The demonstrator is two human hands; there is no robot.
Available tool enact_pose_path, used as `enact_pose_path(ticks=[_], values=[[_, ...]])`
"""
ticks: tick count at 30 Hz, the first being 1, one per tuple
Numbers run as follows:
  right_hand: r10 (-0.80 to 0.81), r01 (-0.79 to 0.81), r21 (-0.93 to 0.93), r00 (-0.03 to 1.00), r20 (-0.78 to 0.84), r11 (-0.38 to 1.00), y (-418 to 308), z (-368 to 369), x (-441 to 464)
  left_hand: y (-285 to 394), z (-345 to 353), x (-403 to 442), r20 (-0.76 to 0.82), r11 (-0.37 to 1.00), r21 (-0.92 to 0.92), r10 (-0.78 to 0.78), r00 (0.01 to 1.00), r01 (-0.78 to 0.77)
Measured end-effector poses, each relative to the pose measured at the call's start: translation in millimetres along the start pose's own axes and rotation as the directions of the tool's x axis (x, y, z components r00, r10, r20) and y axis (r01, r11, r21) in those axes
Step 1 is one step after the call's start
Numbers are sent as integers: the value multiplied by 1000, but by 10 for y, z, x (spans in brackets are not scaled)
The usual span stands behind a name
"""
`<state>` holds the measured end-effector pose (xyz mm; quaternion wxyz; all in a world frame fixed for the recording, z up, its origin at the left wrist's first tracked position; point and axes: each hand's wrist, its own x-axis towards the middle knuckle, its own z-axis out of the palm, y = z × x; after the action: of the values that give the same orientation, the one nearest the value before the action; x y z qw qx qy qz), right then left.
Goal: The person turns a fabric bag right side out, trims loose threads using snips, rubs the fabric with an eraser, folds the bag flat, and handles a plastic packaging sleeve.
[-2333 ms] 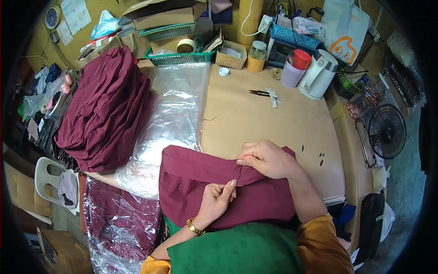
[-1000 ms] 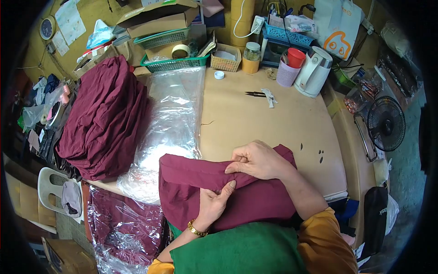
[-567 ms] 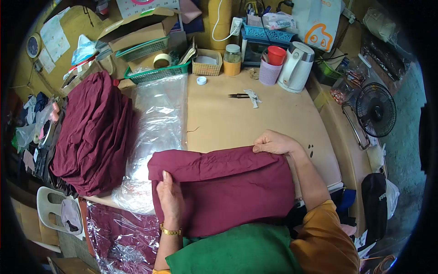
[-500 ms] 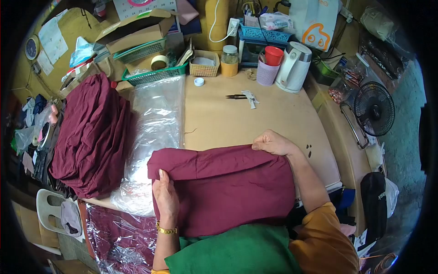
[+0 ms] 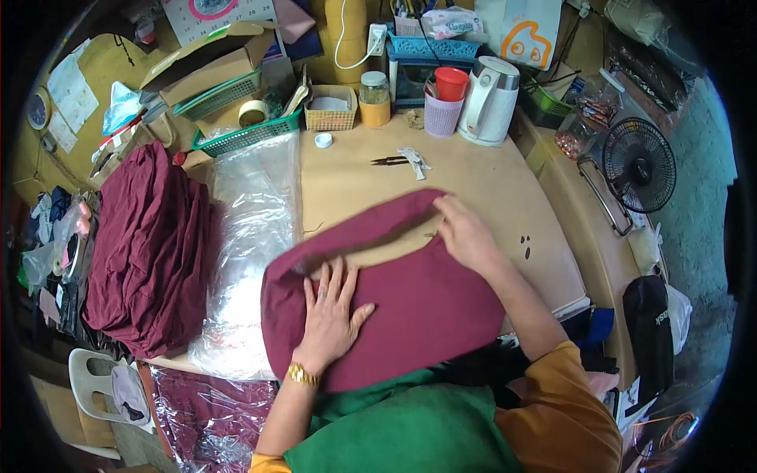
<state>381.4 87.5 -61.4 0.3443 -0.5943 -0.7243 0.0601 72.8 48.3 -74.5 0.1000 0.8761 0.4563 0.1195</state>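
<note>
A maroon cloth piece (image 5: 426, 307) with a long band along its far side lies at the table's front edge. My left hand (image 5: 331, 311) rests flat on it near the left end, fingers spread. At the far right corner my right hand (image 5: 465, 232) pinches the band, lifting it so that a gap opens between band and cloth. Through that gap the tan tabletop shows. To the left, a tall heap of maroon cloth (image 5: 146, 260) stands beside a stack of clear plastic bags (image 5: 252, 221).
Scissor-like black snips (image 5: 388, 161) and a white scrap (image 5: 415, 163) lie farther back. Behind them stand a white electric kettle (image 5: 490, 102), a red cup (image 5: 451, 83), a jar (image 5: 374, 100) and a green basket (image 5: 252, 134). A black fan (image 5: 639, 165) stands at right.
My left hand has let go of the band's left end and now lies flat on the cloth. My right hand has raised the band's right end away from me, opening a gap.
</note>
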Motion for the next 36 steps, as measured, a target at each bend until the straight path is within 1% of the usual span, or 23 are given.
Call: enact_pose_path(ticks=[1, 2, 4, 5, 6, 8, 9, 10, 13, 18, 21, 22, 23, 24, 25, 28, 29, 30, 32, 33, 34, 35, 36], values=[[74, -71, 144, 997, -14, 987, -218, -168, 69, -45, 30, 131, -51, 999, -34, 13, 999, -15], [74, -74, 145, 997, 1, 987, -380, -264, 44, -76, 34, 238, -99, 997, -69, 21, 995, -27], [-126, 143, -88, 978, 169, 986, -625, -370, -114, 12, -186, 314, -86, 999, -13, 39, 995, -40], [-76, 136, -190, 953, 294, 972, -710, -383, -293, 104, -380, 229, 25, 995, -56, 81, 996, -80], [-71, 131, -188, 952, 297, 973, -759, -361, -492, 190, -547, 124, 132, 988, -105, 126, 983, -113], [52, 87, -326, 918, 393, 941, -796, -345, -803, 225, -633, -216, 300, 965, -97, 260, 918, -242], [51, 89, -323, 914, 401, 942, -734, -308, -884, 207, -578, -375, 385, 963, 48, 226, 895, -264], [89, 59, -359, 919, 383, 932, -639, -232, -982, 98, -492, -466, 394, 966, 42, 220, 893, -257], [123, 26, -383, 925, 359, 923, -527, -162, -1037, -238, -301, -669, 203, 990, 115, 61, 977, -85], [91, 44, -373, 938, 335, 927, -468, -128, -928, -418, -326, -702, 168, 992, 120, 23, 985, -44], [83, 69, -391, 930, 359, 918, -406, -134, -899, -559, -473, -795, 187, 999, -39, 10, 982, -3], [92, 74, -400, 921, 380, 913, -388, -159, -883, -653, -538, -868, 174, 999, -28, -18, 985, 23], [61, 102, -385, 919, 389, 917, -375, -212, -857, -785, -602, -970, 98, 987, -120, -99, 990, 110], [122, 51, -402, 911, 393, 914, -371, -285, -811, -888, -663, -1080, 25, 959, -216, -184, 983, 185], [184, -1, -420, 900, 395, 907, -388, -315, -744, -910, -759, -1203, -126, 959, -131, -267, 956, 250], [123, 89, -440, 895, 429, 893, -595, -266, -426, -1240, -723, -1516, -205, 896, 18, -431, 879, 444], [-169, 247, -254, 941, 294, 935, -850, -126, -322, -1389, -615, -1554, -287, 925, -34, -373, 883, 379], [-310, 320, -3, 919, 243, 947, -1210, 36, -158, -1511, -505, -1546, -297, 921, -34, -381, 875, 389], [-432, 330, 330, 847, 311, 884, -1861, 509, -10, -1654, -387, -1483, -486, 944, -65, -312, 816, 323], [-510, 383, 380, 793, 332, 842, -2054, 864, 3, -1524, -462, -1420, -573, 937, -15, -294, 765, 348], [-484, 360, 354, 791, 374, 863, -2332, 1064, -18, -1478, -508, -1373, -650, 929, 4, -279, 707, 371], [-563, 445, 398, 785, 259, 803, -2510, 1377, 11, -1339, -618, -1319, -711, 907, 2, -295, 639, 422], [-558, 467, 318, 762, 328, 825, -2615, 1616, 109, -1178, -729, -1279, -765, 883, -4, -305, 567, 470]])
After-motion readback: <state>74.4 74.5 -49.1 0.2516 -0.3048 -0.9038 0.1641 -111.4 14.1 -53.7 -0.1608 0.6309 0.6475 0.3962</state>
